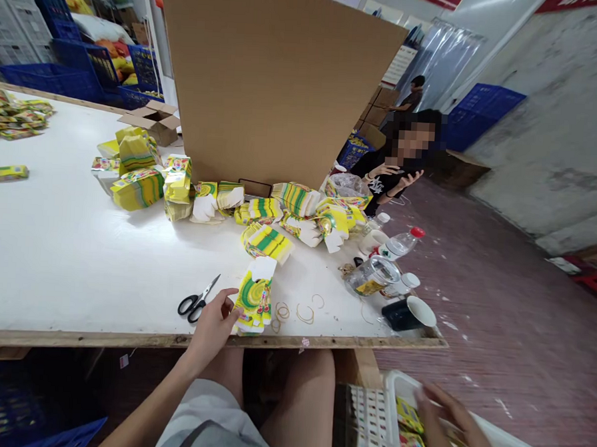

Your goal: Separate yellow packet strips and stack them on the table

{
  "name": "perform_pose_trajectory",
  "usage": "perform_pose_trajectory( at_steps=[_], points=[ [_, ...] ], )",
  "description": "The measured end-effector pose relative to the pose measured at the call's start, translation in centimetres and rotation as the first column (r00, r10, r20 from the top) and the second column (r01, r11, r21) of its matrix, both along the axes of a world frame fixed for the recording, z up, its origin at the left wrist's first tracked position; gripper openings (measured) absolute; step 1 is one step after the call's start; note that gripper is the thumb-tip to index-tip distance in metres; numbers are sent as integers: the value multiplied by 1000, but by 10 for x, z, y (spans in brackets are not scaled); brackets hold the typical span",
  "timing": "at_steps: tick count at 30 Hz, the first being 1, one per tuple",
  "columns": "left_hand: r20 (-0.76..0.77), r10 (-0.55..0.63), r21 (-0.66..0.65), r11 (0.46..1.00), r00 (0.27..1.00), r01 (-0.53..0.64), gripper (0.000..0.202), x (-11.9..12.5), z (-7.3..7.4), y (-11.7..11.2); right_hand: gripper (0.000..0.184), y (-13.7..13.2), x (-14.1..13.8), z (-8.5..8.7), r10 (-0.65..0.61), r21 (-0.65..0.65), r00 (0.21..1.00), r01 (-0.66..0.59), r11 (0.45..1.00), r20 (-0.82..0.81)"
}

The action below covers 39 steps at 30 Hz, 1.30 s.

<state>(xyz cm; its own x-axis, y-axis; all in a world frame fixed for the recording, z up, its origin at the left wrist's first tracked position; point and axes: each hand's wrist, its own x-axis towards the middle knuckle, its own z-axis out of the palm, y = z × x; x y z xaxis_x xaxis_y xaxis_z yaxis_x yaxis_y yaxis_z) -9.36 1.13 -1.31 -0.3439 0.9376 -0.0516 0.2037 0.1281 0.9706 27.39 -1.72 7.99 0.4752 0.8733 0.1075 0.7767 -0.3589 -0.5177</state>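
My left hand (216,324) is at the table's front edge, thumb and fingers closed on the left side of a small stack of flat yellow-green cartons (255,291) with white end flaps. Black-handled scissors (198,299) lie just left of that hand. To the right of the cartons, several thin rubber bands (282,311) are scattered on the tabletop. My right hand (450,428), somewhat blurred, is low at the right over a white basket (394,388). Its thumb and fingers look apart, and small yellow boxes (410,429) show beneath it.
Bundles of yellow cartons (297,200) line the white table (56,257) before a large cardboard sheet (280,82). Bottles (401,244), a clear jar (373,275) and a dark mug (408,314) crowd the right edge. A person (396,158) is beyond that corner.
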Motion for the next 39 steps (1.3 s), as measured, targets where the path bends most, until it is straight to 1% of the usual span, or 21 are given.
perform_pose_trajectory(
  at_steps=[2, 3, 4, 6, 7, 9, 11, 13, 15, 17, 19, 21, 24, 27, 30, 33, 34, 35, 37, 38, 39],
  points=[
    [41, -23, 20, 1000, 999, 22, 27, 8, 9, -8, 51, 4, -45, -13, 41, 26, 953, -35, 999, -301],
    [84, -44, 33, 999, 995, 41, 24, 14, 14, -14, 50, 6, -71, -20, 116, 73, 876, -93, 993, -469],
    [133, -73, 46, 997, 988, 68, 22, 21, 20, -19, 50, 9, -96, -25, 177, 121, 764, -130, 984, -621],
    [336, -157, 85, 987, 929, 136, 20, 35, 30, -30, 49, 13, -138, -34, 235, 177, 560, -156, 972, -795],
    [402, -198, 94, 980, 894, 175, 20, 41, 34, -35, 46, 14, -153, -36, 251, 198, 479, -159, 967, -841],
    [494, -266, 124, 964, 828, 236, 21, 48, 41, -40, 41, 15, -168, -39, 266, 220, 369, -161, 962, -891],
    [576, -307, 173, 951, 757, 255, 21, 49, 45, -42, 38, 15, -171, -40, 263, 218, 289, -179, 960, -921],
    [679, -333, 223, 943, 654, 249, 28, 46, 47, -40, 37, 12, -170, -43, 250, 202, 215, -219, 954, -944],
    [773, -353, 242, 932, 526, 270, 41, 44, 49, -37, 36, 8, -170, -46, 234, 188, 160, -260, 947, -959],
    [831, -359, 234, 918, 425, 319, 49, 44, 49, -35, 35, 5, -171, -49, 231, 184, 141, -284, 941, -963],
    [850, -352, 222, 914, 391, 340, 51, 46, 49, -35, 35, 3, -173, -50, 251, 198, 162, -283, 938, -954],
    [848, -321, 199, 930, 421, 309, 49, 48, 47, -34, 35, 2, -175, -47, 289, 224, 209, -286, 932, -934],
    [823, -230, 125, 965, 518, 231, 44, 51, 41, -33, 32, 0, -176, -43, 328, 231, 276, -331, 915, -903],
    [770, -171, 69, 980, 614, 187, 43, 53, 33, -31, 28, -2, -179, -45, 337, 217, 322, -355, 909, -885],
    [717, -176, 91, 983, 675, 160, 44, 55, 29, -30, 28, -3, -181, -49, 366, 242, 376, -339, 909, -851],
    [678, -195, 151, 980, 708, 126, 56, 52, 31, -34, 26, -1, -178, -49, 412, 269, 424, -356, 895, -807],
    [663, -218, 169, 975, 716, 141, 60, 50, 33, -36, 28, 0, -176, -47, 429, 281, 421, -371, 885, -799],
    [644, -256, 185, 966, 721, 178, 61, 48, 36, -38, 36, 2, -174, -45, 449, 296, 407, -385, 874, -796],
    [602, -355, 203, 934, 715, 293, 57, 43, 41, -41, 55, 6, -169, -39, 489, 323, 360, -431, 843, -795],
    [588, -398, 204, 915, 704, 347, 53, 41, 43, -42, 56, 9, -167, -35, 507, 331, 336, -462, 823, -793],
    [583, -433, 208, 898, 688, 389, 48, 39, 44, -43, 51, 11, -165, -32, 523, 331, 323, -494, 804, -788]
  ],
)
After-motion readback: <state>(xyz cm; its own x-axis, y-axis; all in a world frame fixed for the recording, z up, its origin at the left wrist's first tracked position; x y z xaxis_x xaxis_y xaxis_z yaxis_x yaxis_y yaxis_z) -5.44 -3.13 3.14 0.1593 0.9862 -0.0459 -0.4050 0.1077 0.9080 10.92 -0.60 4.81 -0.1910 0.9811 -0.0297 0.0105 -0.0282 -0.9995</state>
